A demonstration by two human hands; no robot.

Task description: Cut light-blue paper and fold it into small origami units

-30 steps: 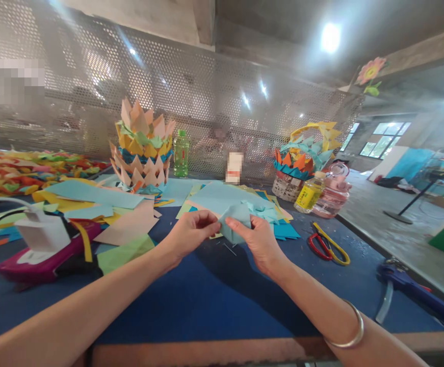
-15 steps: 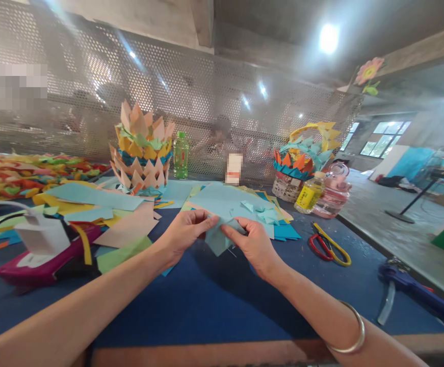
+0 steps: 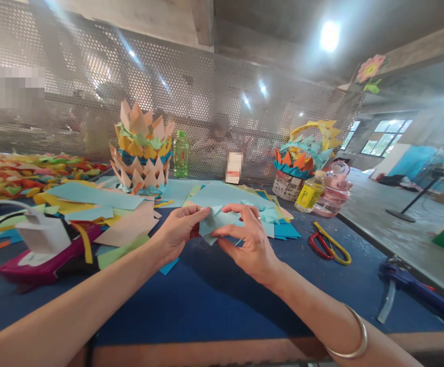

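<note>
A small light-blue piece of folded paper (image 3: 211, 224) is held up above the dark blue table (image 3: 191, 306). My left hand (image 3: 181, 229) pinches its left edge between thumb and fingers. On the right, my right hand (image 3: 250, 239) has its fingers curved round the paper, with fingertips touching its lower right part. Behind the hands lie light-blue sheets (image 3: 225, 196) and small folded light-blue pieces (image 3: 269, 214).
Scissors (image 3: 331, 247) and a glue gun (image 3: 409, 285) lie to the right. Behind are paper baskets (image 3: 141, 171) (image 3: 292, 183) and bottles (image 3: 181, 155) (image 3: 310, 193). Farther left are a magenta power strip (image 3: 34, 270), coloured sheets (image 3: 124, 227) and a pile of folded paper (image 3: 26, 176).
My right hand has loosened its pinch and spread its fingers around the paper's right side. The paper has turned and shifted slightly left and up, with my left hand still on it.
</note>
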